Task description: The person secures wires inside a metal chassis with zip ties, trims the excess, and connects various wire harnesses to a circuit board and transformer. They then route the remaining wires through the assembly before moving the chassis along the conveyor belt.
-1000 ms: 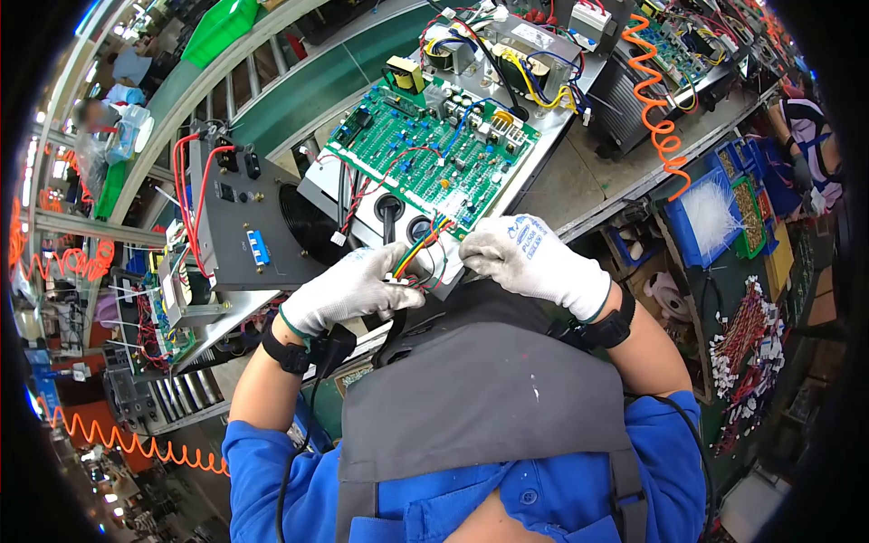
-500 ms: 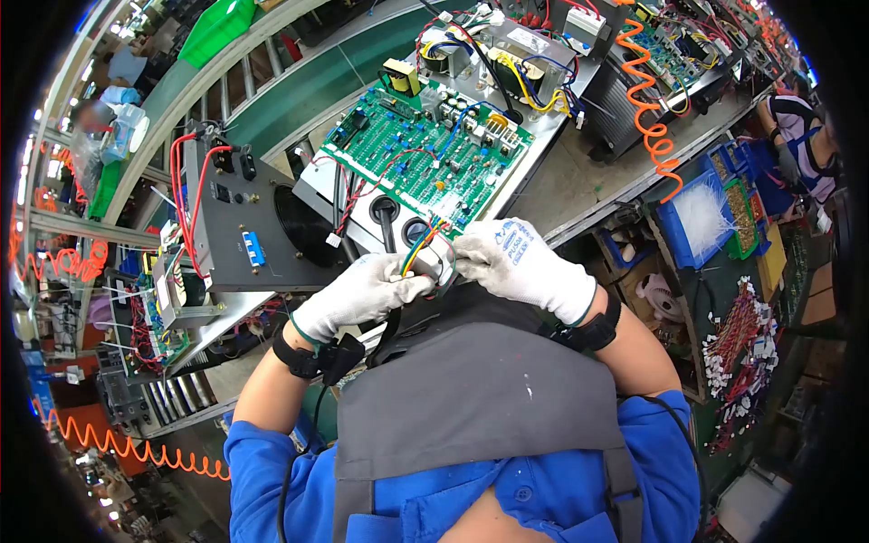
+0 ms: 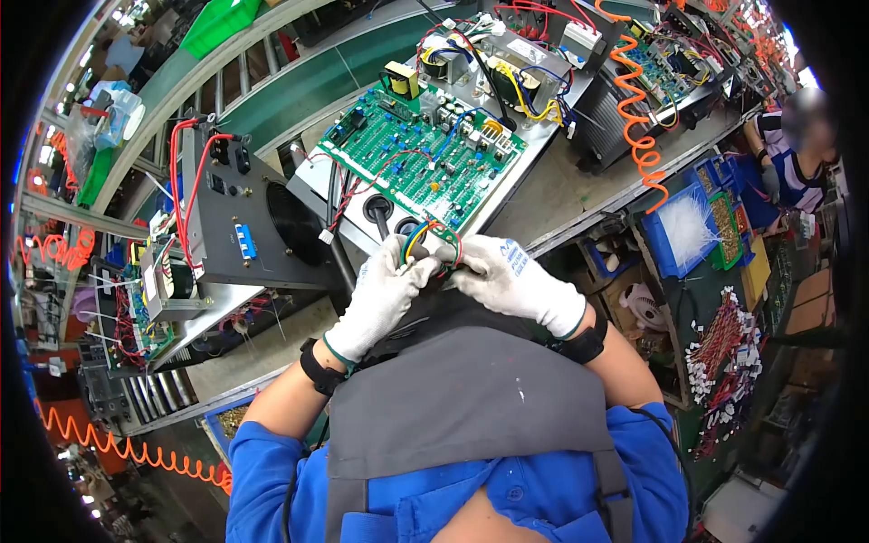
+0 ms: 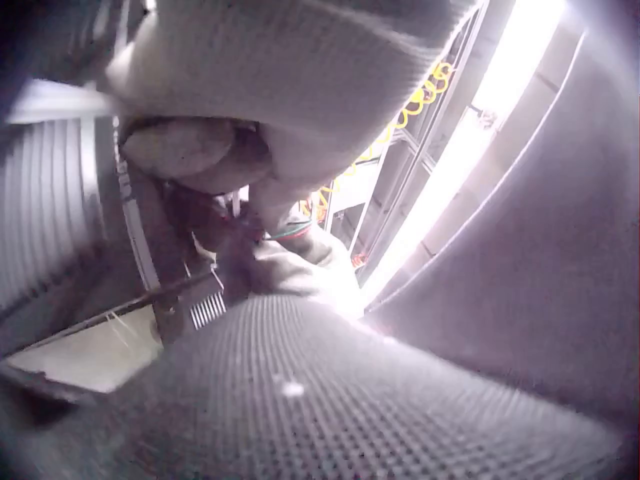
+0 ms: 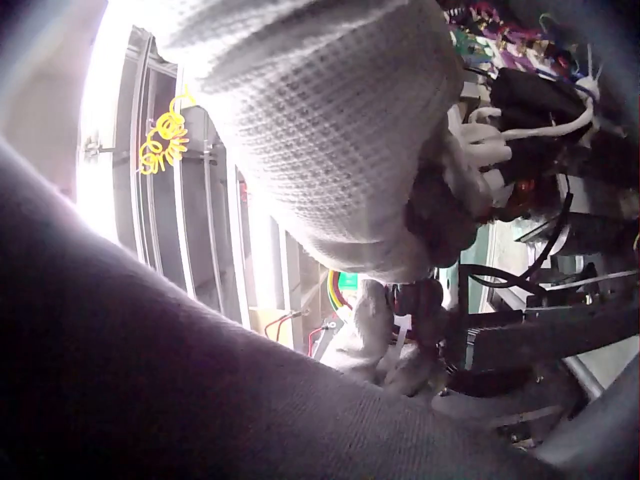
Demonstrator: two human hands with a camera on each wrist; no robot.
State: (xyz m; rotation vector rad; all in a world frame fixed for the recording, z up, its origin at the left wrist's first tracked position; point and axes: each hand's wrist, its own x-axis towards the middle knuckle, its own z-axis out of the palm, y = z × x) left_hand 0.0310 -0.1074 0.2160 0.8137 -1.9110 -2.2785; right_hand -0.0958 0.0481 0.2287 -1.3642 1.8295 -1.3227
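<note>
At the near edge of the green circuit board (image 3: 416, 158), the left hand (image 3: 382, 297) is pinching the coloured wires (image 3: 415, 241), and the right hand (image 3: 514, 282) is gripping them too, the very tips hidden from me. They seem to be working the wires' far ends; the next move is probably calling for a steady left grip. Left of the board, a black case (image 3: 237, 210) is standing.
</note>
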